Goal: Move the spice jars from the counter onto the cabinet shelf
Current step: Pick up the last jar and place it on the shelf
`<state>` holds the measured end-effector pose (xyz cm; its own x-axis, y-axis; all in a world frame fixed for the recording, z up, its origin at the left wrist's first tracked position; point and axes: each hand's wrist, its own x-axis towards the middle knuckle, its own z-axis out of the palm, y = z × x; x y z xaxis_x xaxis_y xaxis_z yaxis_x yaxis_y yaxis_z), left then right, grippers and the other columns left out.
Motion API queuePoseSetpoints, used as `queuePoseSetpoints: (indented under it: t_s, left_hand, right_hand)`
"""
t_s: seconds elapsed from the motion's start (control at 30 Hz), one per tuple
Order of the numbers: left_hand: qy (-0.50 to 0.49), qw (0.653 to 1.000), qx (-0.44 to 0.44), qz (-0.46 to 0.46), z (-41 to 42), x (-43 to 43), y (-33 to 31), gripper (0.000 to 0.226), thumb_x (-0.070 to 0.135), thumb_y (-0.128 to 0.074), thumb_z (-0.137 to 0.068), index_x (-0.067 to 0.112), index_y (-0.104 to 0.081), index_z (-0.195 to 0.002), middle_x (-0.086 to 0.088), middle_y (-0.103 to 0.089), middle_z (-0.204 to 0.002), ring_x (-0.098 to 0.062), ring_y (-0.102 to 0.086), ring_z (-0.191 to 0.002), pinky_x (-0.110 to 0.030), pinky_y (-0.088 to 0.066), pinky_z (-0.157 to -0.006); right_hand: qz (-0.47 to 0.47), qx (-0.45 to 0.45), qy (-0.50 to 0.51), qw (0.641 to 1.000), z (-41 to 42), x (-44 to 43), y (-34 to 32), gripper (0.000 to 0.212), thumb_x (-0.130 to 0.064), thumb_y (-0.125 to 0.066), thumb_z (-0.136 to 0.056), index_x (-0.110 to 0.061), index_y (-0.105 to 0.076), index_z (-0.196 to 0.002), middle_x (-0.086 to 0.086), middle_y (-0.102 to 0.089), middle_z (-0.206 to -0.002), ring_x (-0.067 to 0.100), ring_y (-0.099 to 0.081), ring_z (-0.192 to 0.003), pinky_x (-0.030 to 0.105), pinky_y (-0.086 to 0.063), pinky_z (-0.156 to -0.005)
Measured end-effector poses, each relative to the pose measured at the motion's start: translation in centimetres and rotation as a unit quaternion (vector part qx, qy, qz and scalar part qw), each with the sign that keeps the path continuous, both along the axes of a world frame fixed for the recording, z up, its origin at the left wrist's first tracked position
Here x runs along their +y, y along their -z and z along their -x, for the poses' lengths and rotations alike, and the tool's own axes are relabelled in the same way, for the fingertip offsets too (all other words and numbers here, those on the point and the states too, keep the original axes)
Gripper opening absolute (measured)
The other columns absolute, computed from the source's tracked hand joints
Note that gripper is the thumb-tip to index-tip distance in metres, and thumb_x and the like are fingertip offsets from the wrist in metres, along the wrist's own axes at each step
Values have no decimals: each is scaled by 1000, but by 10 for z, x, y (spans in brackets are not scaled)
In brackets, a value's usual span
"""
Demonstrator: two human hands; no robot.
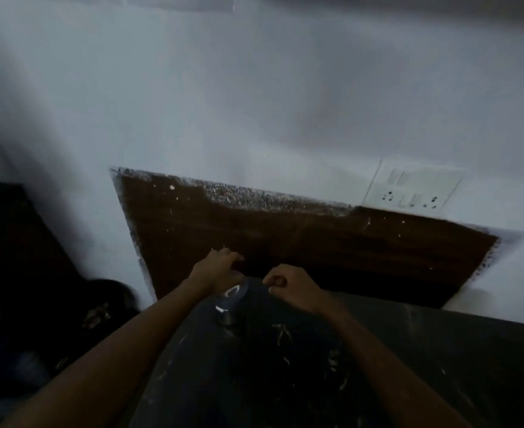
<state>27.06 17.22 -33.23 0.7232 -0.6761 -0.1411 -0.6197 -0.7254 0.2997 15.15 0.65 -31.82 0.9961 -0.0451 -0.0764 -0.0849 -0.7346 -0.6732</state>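
I saw a small clear glass spice jar (229, 304) with a shiny metal lid standing upright on the dark marble-patterned counter (378, 366), near its back edge. The picture was dim and blurred, so I could not read its contents. My left hand (220, 268) was curled just above the jar; I could not tell if it touched it. My right hand (288, 284) was closed in a loose fist, holding nothing, just beside the jar. Behind was a brown wooden panel (285, 236).
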Motion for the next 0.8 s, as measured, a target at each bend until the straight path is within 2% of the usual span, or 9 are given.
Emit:
queuePoseSetpoints:
  t_s: [0.07,0.17,0.27,0.37,0.43,0.57,0.63,0.73,0.8]
  left_hand:
    - [-19,998,61,-28,0,2,23,73,45,-60,-85,24,-25,-146,-8,-22,-150,-35,-25,-135,-46,-34,-106]
    - [-28,991,112,-62,-1,1,51,97,56,-68,-74,30,-10,-148,-9,-3,-156,-41,-11,-140,-55,-25,-110]
    - [-31,990,116,-70,1,-1,67,101,50,-74,-71,34,-9,-147,-9,1,-156,-43,-8,-139,-56,-26,-109]
    - [-67,995,69,-24,6,0,72,89,37,-74,-74,34,-19,-145,-5,-11,-151,-40,-19,-135,-49,-38,-101]
    - [-78,996,45,11,12,0,72,85,37,-74,-73,34,-25,-143,-3,-19,-147,-35,-26,-129,-44,-43,-95]
    - [-51,993,70,81,24,-10,67,86,48,-75,-68,34,-31,-141,-1,-29,-140,-29,-35,-125,-40,-42,-96]
    - [-22,984,122,131,30,-18,60,88,51,-76,-64,29,-36,-139,-2,-37,-136,-22,-43,-120,-34,-42,-95]
    - [28,952,244,180,48,-29,35,76,36,-77,-73,25,-38,-137,0,-43,-130,-7,-47,-106,-15,-42,-80]
    - [68,928,315,188,64,-35,14,65,31,-72,-79,25,-40,-135,2,-45,-127,-2,-49,-101,-13,-42,-77]
  right_hand:
    - [-14,29,14,999,1,2,15,21,-4,-59,-86,-7,-64,-106,8,-61,-111,6,-53,-94,14,-42,-80]
    - [-21,49,22,998,5,0,31,22,-4,-59,-85,-7,-65,-107,7,-62,-111,5,-54,-92,3,-40,-71]
    - [-35,65,37,997,13,-5,40,22,-5,-59,-86,-9,-65,-107,6,-63,-111,6,-56,-91,7,-43,-72]
    - [-55,75,68,993,24,-9,46,23,-4,-58,-85,-9,-65,-106,8,-64,-111,12,-60,-94,20,-47,-81]
    - [-73,73,80,991,33,-11,47,23,-4,-58,-85,-9,-64,-107,8,-64,-111,17,-62,-98,24,-48,-84]
    - [-110,53,104,987,55,-13,44,26,-5,-58,-87,-16,-60,-110,2,-60,-118,4,-58,-92,11,-47,-74]
    - [-117,16,122,986,69,-13,41,36,-5,-60,-86,-22,-55,-116,-2,-50,-125,2,-54,-97,9,-45,-74]
    - [-134,-13,116,984,94,-16,33,63,-6,-67,-81,-33,-36,-130,-9,-30,-139,9,-43,-120,10,-44,-85]
    - [-147,4,93,985,117,-21,23,87,-16,-76,-74,-42,-22,-139,-14,-14,-149,7,-34,-129,18,-44,-96]
